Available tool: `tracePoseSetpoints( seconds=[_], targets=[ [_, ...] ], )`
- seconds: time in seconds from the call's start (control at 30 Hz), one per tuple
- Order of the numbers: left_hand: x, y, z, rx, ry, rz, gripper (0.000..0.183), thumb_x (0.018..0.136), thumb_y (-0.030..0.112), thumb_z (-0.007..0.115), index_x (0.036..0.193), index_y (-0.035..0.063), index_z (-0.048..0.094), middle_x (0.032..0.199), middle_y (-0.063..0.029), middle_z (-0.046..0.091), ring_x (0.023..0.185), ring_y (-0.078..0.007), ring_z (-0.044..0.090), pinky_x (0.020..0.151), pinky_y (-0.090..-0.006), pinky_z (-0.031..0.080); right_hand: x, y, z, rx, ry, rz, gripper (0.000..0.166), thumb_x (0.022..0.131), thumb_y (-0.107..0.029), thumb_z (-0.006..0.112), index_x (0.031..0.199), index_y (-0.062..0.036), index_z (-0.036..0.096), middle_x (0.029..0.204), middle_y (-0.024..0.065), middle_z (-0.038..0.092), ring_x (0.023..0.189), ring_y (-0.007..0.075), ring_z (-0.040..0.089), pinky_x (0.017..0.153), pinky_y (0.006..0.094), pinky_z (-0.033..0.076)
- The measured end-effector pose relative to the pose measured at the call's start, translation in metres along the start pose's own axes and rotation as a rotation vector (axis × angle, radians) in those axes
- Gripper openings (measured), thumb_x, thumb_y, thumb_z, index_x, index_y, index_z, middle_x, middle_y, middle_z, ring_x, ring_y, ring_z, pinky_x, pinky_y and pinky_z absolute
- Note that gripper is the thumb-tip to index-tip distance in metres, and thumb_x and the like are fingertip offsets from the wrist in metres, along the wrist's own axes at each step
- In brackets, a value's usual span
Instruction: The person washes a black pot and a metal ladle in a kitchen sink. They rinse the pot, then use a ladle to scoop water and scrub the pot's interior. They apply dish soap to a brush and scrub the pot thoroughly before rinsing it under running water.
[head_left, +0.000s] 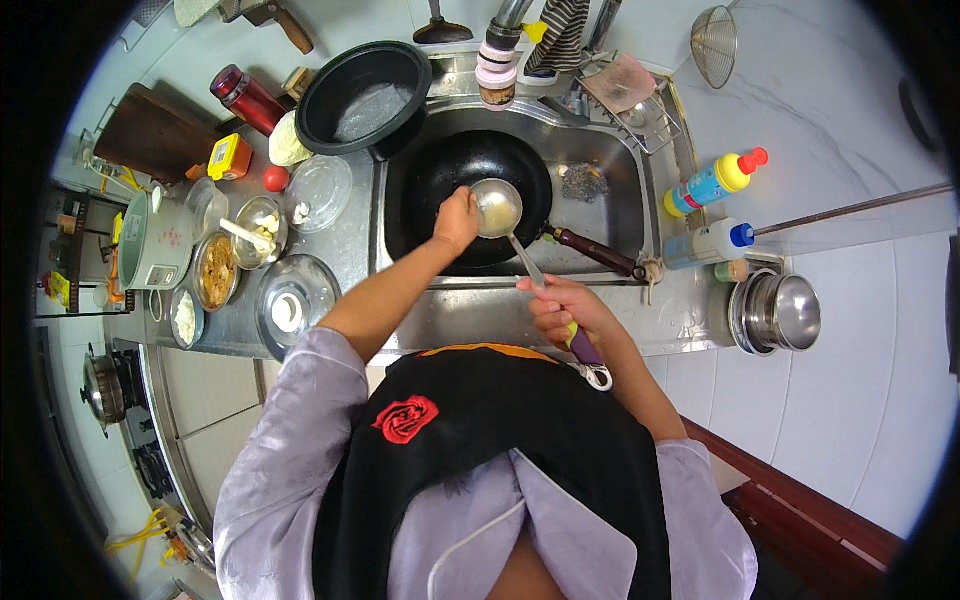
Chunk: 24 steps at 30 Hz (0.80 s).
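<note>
A metal ladle (498, 210) is held over a black wok (427, 187) that sits in the stainless steel sink (615, 225). My right hand (568, 310) grips the ladle's purple and green handle. At the left rim of the ladle's bowl, my left hand (457, 218) has its fingers curled against the metal. Some cloudy liquid seems to lie inside the bowl. The wok's dark wooden handle (600, 251) points to the lower right and reaches the sink's front edge. A grey scouring mesh (583, 182) lies on the sink floor right of the wok.
Above the sink hangs the tap (496, 71). A black basin (315, 112) stands at its upper left. On the left counter are a glass lid (298, 300), a bowl of garlic (259, 232) and a rice cooker (159, 240). Bottles (709, 184) and steel bowls (796, 311) line the right.
</note>
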<state>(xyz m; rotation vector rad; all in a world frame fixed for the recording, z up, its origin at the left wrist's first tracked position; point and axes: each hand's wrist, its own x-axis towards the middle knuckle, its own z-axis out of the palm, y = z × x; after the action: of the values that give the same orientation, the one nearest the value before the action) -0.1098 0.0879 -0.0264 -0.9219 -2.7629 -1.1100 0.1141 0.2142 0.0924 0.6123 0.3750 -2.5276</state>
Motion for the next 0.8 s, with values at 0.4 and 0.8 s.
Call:
tracePoseSetpoints(
  seconds=[0.4,0.8],
  targets=[
    [0.004,0.013,0.015,-0.528,0.199,-0.821,0.052,0.069,0.034,0.077,0.096,-0.0061,0.059,0.081,-0.0149,0.063,0.065,-0.0229,0.061,0.053,-0.0327,0.048,0.026,0.009,0.005,0.002,-0.002,-0.043,0.014,0.089,-0.012,0.049,0.103,-0.0096,0.050,0.058,-0.0034,0.038,0.044,0.0041,0.035,0.037,0.0204,0.027],
    [0.004,0.026,0.009,-0.567,0.222,-0.806,0.043,0.072,0.031,0.075,0.093,-0.0051,0.062,0.087,-0.0149,0.064,0.072,-0.0213,0.062,0.066,-0.0329,0.048,0.026,0.012,0.000,-0.006,-0.013,-0.041,0.013,0.089,-0.012,0.050,0.101,-0.0103,0.050,0.058,-0.0032,0.039,0.043,0.0044,0.035,0.037,0.0206,0.027]
  ],
)
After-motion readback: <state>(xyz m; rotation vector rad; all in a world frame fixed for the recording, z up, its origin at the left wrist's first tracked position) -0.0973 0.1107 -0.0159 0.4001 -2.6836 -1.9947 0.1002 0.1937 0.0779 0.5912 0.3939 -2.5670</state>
